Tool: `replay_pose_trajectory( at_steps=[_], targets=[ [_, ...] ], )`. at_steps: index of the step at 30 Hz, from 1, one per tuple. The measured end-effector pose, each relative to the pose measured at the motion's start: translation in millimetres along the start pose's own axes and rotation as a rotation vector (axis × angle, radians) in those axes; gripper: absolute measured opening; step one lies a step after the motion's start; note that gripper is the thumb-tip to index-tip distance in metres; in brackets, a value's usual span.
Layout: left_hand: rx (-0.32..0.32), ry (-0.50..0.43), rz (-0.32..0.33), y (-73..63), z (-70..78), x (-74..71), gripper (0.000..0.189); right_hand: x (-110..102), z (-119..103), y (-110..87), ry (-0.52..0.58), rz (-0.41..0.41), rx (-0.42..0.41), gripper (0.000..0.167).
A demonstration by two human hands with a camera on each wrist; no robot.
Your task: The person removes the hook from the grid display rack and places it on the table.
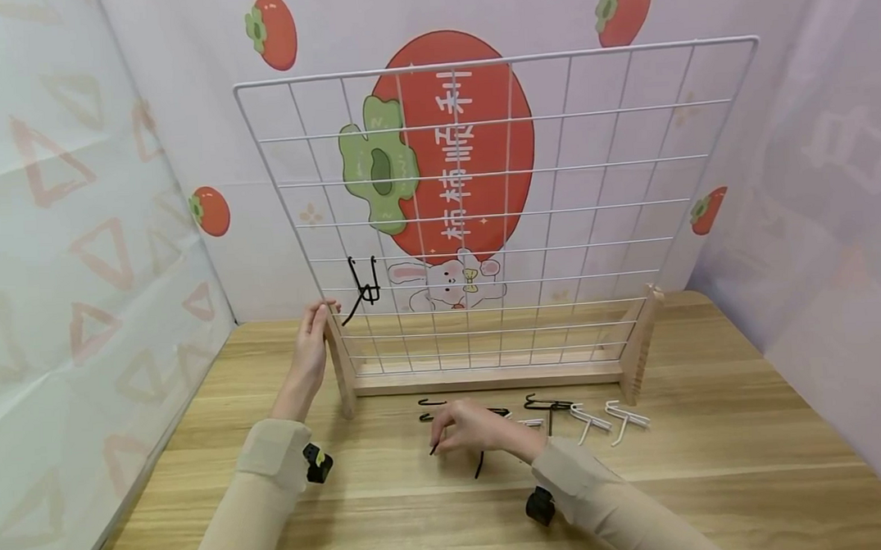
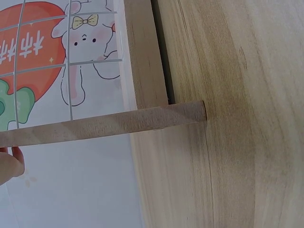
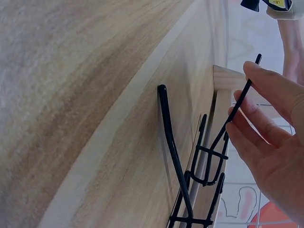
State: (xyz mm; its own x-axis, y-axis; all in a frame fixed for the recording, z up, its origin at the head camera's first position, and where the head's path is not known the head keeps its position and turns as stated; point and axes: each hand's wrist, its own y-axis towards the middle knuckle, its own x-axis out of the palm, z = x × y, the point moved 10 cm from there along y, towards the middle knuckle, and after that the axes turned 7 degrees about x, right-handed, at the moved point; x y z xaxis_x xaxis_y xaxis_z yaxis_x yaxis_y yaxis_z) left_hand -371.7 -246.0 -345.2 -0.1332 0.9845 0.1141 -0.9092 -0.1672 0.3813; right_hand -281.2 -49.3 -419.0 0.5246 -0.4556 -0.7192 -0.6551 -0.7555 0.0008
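A white wire grid rack (image 1: 498,61) leans in a wooden stand (image 1: 489,384). My left hand (image 1: 307,350) grips the stand's left upright (image 2: 104,126) near its top; only its fingertips show in the left wrist view. In front of the stand, my right hand (image 1: 468,425) pinches the straight prong of a black wire hook (image 3: 241,99) between thumb and fingers, low over the table. Beside it lies another black hook (image 3: 171,137), its prong sticking up. One black hook (image 1: 368,293) hangs on the grid's lower left.
To the right of my right hand lie a further black hook (image 1: 549,403) and white hooks (image 1: 590,418), close to the stand's base. The wooden table (image 1: 392,515) runs under everything. A patterned cloth (image 1: 562,23) with persimmon prints stands behind the rack.
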Motion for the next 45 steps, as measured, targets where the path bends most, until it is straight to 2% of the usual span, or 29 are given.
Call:
replay_pose_trajectory(
  at_steps=[10,23,29,35,45],
  targets=[
    [-0.001,-0.007,0.005,2.2,-0.4,0.7,0.014,0,0,-1.3,0.008,-0.005,0.012,0.009],
    [0.007,0.003,-0.001,0.3,-0.8,1.3,0.013,-14,-8,-5.6,0.107,0.039,-0.011,0.017],
    [0.007,0.009,0.001,-0.2,-0.3,1.2,0.013,-22,-21,-7.2,0.135,0.065,-0.070,0.015],
    [0.017,0.003,0.001,-0.2,0.9,0.6,0.013,-32,-35,-8.0,0.115,0.109,-0.108,0.013],
    [0.014,0.010,-0.008,-0.3,1.0,0.3,0.014,-47,-62,-10.7,0.094,0.169,-0.224,0.011]
  ],
)
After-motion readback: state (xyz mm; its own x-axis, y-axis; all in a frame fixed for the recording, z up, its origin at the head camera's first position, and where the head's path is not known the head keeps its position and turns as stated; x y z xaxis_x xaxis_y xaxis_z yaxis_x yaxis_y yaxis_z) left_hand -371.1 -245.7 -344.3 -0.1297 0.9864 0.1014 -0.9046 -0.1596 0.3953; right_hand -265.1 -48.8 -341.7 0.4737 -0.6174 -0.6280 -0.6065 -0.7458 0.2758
